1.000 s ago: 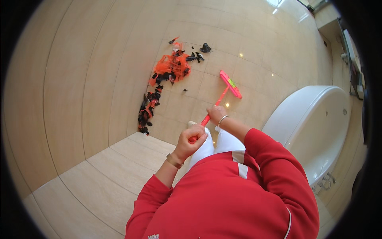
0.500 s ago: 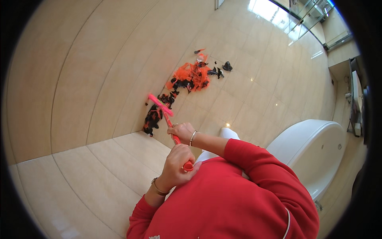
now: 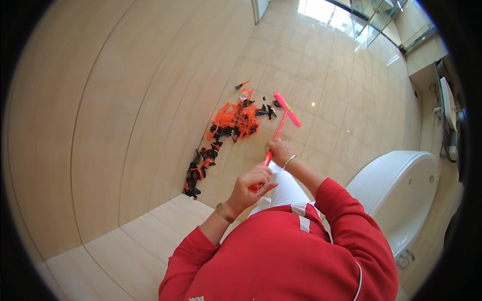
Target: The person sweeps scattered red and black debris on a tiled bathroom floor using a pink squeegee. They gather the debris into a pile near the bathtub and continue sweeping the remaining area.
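Observation:
Both my hands are on a small broom point(image 3: 287, 110) with a red handle and a pink head edged with yellow-green bristles. My left hand point(image 3: 252, 181) is wrapped round the top end of the handle. Farther down, my right hand point(image 3: 279, 150) grips it too. The broom's head is over the tiled floor, beside a small black scrap point(image 3: 276, 103) that it partly covers. To its left lies a loose heap of orange shreds point(image 3: 224, 116) mixed with black scraps point(image 3: 265, 111). More black and orange bits point(image 3: 198, 170) trail along the wall's foot to the corner.
A beige tiled wall point(image 3: 95, 115) rises on the left, meeting another wall point(image 3: 135, 241) near me. A white bathtub point(image 3: 386, 168) stands on the right. Glass panels point(image 3: 376, 22) are at the far right, and a basin point(image 3: 448, 103) is along the right side.
The broom has swung from the scraps by the wall to the right and away, past the orange heap. Both my hands moved right with it, keeping their hold.

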{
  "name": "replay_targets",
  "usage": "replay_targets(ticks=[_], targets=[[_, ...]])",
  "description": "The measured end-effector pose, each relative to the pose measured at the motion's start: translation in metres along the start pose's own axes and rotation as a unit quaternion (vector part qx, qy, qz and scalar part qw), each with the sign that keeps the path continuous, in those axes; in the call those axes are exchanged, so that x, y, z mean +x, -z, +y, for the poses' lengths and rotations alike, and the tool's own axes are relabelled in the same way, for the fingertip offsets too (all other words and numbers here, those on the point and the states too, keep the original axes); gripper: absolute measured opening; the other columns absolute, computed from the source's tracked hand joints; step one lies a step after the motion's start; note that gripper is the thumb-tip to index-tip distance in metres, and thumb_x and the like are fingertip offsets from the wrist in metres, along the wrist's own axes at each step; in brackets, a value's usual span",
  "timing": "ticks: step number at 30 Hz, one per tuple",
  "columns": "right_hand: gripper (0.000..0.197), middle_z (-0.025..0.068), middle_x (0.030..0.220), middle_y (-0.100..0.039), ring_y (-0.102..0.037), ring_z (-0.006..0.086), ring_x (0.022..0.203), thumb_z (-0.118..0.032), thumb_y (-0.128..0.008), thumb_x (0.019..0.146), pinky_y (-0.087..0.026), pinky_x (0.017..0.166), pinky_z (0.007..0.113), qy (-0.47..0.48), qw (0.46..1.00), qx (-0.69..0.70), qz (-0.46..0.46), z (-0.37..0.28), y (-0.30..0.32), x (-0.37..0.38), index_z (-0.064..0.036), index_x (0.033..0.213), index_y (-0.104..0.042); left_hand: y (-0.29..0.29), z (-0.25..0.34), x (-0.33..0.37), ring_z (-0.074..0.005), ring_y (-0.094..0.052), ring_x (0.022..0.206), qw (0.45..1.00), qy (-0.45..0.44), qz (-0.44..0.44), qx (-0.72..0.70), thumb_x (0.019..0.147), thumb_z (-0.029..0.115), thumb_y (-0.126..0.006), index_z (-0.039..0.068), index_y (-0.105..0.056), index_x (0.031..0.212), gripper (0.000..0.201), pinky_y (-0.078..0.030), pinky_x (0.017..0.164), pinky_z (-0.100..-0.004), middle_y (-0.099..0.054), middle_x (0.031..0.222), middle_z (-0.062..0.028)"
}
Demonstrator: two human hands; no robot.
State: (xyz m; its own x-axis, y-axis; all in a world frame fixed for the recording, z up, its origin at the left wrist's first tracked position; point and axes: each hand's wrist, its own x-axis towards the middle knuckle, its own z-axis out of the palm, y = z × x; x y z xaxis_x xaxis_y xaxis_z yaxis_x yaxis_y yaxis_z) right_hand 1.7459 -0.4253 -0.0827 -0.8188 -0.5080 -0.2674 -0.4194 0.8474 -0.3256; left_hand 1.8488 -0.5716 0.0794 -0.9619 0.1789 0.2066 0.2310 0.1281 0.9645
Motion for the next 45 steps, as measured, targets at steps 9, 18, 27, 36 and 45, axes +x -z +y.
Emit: replay_targets(ticks=[9, 18, 27, 36, 45], targets=[[0.013, 0.0136, 0.083, -0.063, -0.066, 0.0328, 0.077, -0.023, -0.063, 0.08, -0.05, 0.063, 0.045, -0.051, 0.998, 0.041, 0.009, 0.103, 0.004, 0.126, -0.0144, 0.09, -0.064, -0.015, -0.073, 0.16, -0.0188, -0.058, 0.075, 0.994, 0.106, -0.003, 0.008, 0.083, -0.003, -0.066, -0.003, -0.055, 0.072, 0.016, -0.047, 0.072, -0.0295, -0.059, 0.076, -0.0087], [0.013, 0.0142, 0.072, -0.065, -0.067, 0.033, 0.07, -0.022, -0.064, 0.076, -0.052, 0.059, 0.044, 0.154, 0.974, 0.142, -0.082, 0.001, 0.123, 0.156, -0.0093, 0.078, -0.065, 0.047, 0.026, 0.209, -0.0235, -0.059, 0.071, 0.984, 0.077, 0.029, 0.157, 0.079, -0.007, -0.067, 0.0, -0.051, 0.063, 0.023, -0.049, 0.078, -0.035, -0.056, 0.066, -0.0082], [0.014, 0.0167, 0.088, -0.065, -0.068, 0.0333, 0.079, -0.024, -0.067, 0.08, -0.053, 0.063, 0.043, 0.099, 0.993, 0.009, -0.066, 0.035, 0.05, 0.299, -0.0111, 0.084, -0.066, 0.066, -0.123, 0.203, -0.0162, -0.059, 0.083, 0.977, 0.081, 0.187, 0.068, 0.087, -0.004, -0.063, -0.001, -0.052, 0.075, 0.017, -0.046, 0.083, -0.0295, -0.06, 0.082, -0.0064], [0.016, 0.011, 0.083, -0.07, -0.07, 0.0288, 0.082, -0.02, -0.059, 0.084, -0.055, 0.064, 0.039, 0.232, 0.955, 0.016, -0.185, -0.101, 0.024, 0.22, -0.0118, 0.086, -0.072, 0.108, -0.032, 0.115, -0.0172, -0.058, 0.08, 0.939, 0.19, 0.256, 0.131, 0.087, -0.007, -0.06, -0.002, -0.05, 0.072, 0.019, -0.047, 0.076, -0.0296, -0.059, 0.078, -0.0066], [0.016, 0.0137, 0.077, -0.066, -0.069, 0.0272, 0.068, -0.023, -0.061, 0.083, -0.052, 0.052, 0.04, 0.235, 0.965, -0.012, -0.118, -0.115, 0.067, 0.17, -0.009, 0.082, -0.068, 0.117, 0.01, 0.082, -0.0219, -0.06, 0.079, 0.962, 0.12, 0.231, 0.08, 0.081, -0.01, -0.061, 0.001, -0.049, 0.069, 0.02, -0.048, 0.092, -0.0401, -0.057, 0.074, -0.0075]])
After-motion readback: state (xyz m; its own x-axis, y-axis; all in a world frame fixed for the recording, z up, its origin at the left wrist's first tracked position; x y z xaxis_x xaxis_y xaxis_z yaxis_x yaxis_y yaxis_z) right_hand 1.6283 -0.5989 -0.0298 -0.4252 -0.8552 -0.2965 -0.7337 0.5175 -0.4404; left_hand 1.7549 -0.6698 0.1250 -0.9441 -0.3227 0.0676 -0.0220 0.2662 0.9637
